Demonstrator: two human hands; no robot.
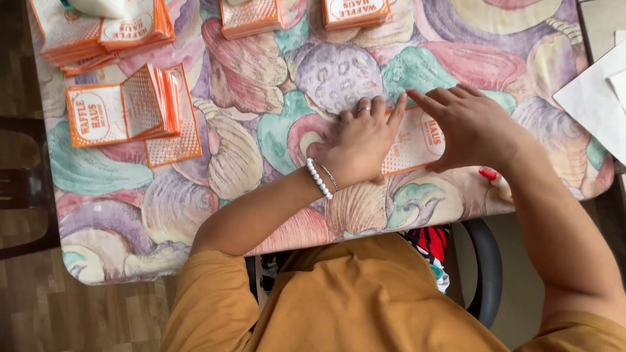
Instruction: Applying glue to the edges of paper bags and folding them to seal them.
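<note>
Head view: left hand and right hand, both flat and open, press the orange-and-white paper sleeve, lying left-right.

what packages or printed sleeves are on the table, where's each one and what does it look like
Flat paper sleeve: under both hands, near edge; orange-and-white, oval label.
Folded stack: left side; orange grid, oval label.
Big pile: far left corner; same colours.
Two stacks: far edge, middle; orange-rimmed.
White sheets: right edge; plain.
</note>
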